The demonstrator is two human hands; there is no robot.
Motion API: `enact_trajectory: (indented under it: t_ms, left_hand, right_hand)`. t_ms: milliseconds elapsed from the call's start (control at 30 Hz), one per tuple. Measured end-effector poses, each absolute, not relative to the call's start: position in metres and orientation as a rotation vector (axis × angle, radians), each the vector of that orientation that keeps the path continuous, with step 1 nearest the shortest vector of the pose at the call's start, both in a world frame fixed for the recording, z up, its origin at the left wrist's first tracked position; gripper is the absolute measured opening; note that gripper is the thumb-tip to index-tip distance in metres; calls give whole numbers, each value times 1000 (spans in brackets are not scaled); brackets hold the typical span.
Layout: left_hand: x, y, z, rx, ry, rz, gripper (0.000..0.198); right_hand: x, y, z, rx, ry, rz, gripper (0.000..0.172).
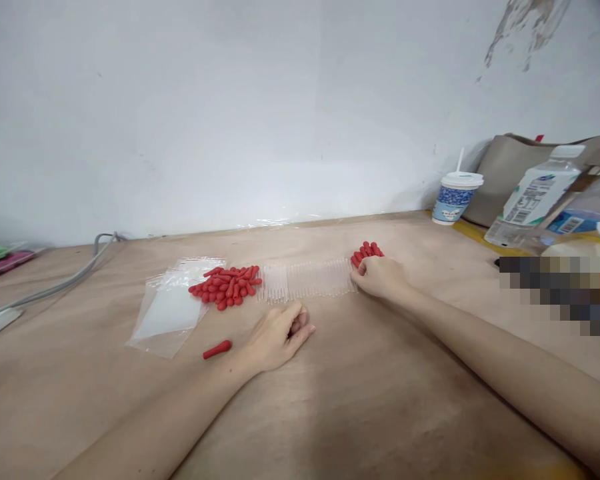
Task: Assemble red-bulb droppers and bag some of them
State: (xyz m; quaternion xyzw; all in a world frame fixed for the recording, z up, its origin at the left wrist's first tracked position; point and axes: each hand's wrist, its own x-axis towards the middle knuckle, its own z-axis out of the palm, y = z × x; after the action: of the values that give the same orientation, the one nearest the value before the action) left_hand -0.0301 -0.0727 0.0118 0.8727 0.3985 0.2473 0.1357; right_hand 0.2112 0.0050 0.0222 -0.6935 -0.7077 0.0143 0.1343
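Toward the back of the table lies a row of thin clear tubes (pixel 310 279), side by side. At its right end my right hand (pixel 383 279) is closed, thumb and fingertips together; what they pinch is too small to make out. Several red rubber bulbs (pixel 367 249) lie just behind that hand, partly hidden by it. My left hand (pixel 277 337) rests on the table in front of the tubes, fingers curled in, with nothing visible in it. A pile of red rubber bulbs (pixel 230 283) sits left of the row. A single red bulb (pixel 217 349) lies beside my left wrist.
Clear plastic bags (pixel 167 317) lie flat beneath the pile's left side. A grey cable (pixel 75 277) crosses the left of the wooden table (pixel 340 393). At the right stand a lidded paper cup (pixel 456 198) with a straw, a plastic bottle (pixel 535 193) and a beige bag (pixel 495 173).
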Motion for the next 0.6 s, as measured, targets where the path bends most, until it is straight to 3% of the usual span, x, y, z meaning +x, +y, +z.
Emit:
enact_trajectory:
  t_ms: [367,600]
  left_hand:
    - [-68,-99,13,3026,1326,1056,7]
    - [-127,-117,6,2501,1908,974,22]
  right_hand:
    - [203,10,17,-2024,-2154,-94,32]
    - [212,-3,18,-1742,-2022,-69,28]
